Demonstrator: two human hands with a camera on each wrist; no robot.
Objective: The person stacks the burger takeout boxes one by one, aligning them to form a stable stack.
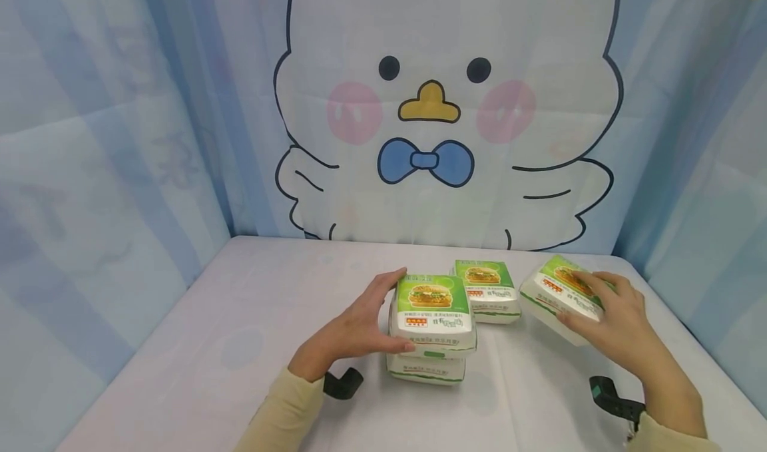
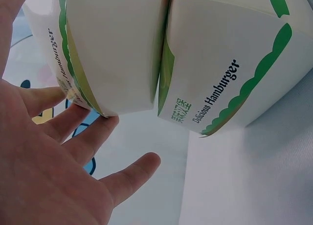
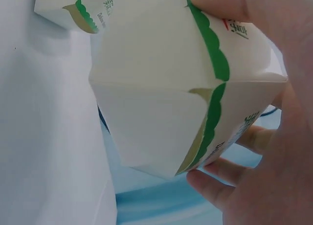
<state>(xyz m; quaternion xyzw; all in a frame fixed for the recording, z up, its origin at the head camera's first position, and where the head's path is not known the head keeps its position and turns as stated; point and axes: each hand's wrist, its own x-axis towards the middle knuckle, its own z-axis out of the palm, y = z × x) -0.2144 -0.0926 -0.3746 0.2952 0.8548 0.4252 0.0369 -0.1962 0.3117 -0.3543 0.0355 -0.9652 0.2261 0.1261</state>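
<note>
In the head view, my left hand (image 1: 356, 325) grips a green-and-white hamburger box (image 1: 440, 320), thumb at its near side and fingers at the far left edge. Right beneath it is a second hamburger box (image 1: 427, 370), mostly covered from above. The left wrist view shows the upper box (image 2: 115, 49) and lower box (image 2: 222, 63) with lids printed "Delicious Hamburger". Over to the right, my right hand (image 1: 623, 322) holds another hamburger box (image 1: 554, 299), tilted, between thumb and fingers. Its closed lid and green scalloped rim (image 3: 215, 54) show in the right wrist view.
One more hamburger box (image 1: 487, 295) sits on the table behind, between the two held boxes. The white tabletop (image 1: 240, 345) ends at a curtain (image 1: 431, 206) with a cartoon bird. Blue curtains (image 1: 90, 172) also flank the sides.
</note>
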